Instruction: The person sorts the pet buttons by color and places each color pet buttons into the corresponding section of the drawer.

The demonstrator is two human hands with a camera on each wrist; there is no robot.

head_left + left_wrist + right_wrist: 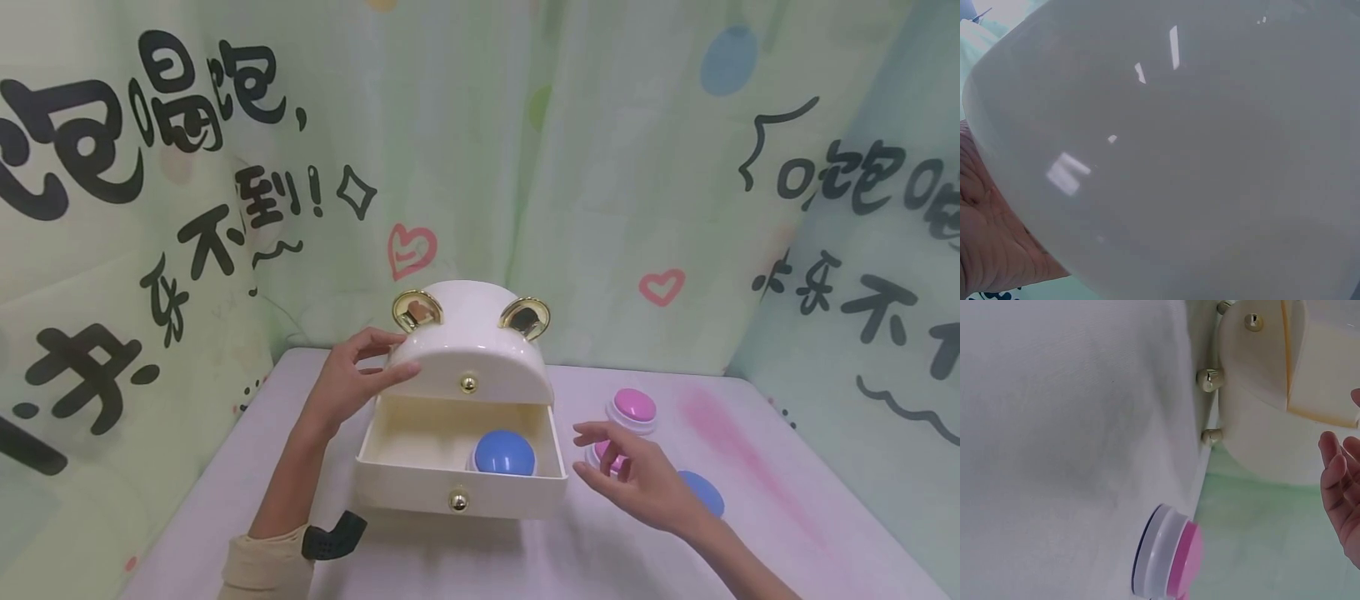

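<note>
A glossy white drawer box with gold-rimmed ears stands on the table, its lower drawer pulled out. Inside that drawer, towards the right, sits a round blue-topped item with a pale base. My left hand rests on the box's upper left side, thumb reaching towards the front. In the left wrist view the shiny box wall fills most of the picture. To the right of the drawer, my right hand hovers with loosely bent fingers and nothing in them. It partly hides a pink-topped round item.
Behind it stands another pink-topped item with a white base. A blue round top shows beyond my right wrist. The white-covered table has a pink smear at right. Curtains with black writing enclose the back and sides.
</note>
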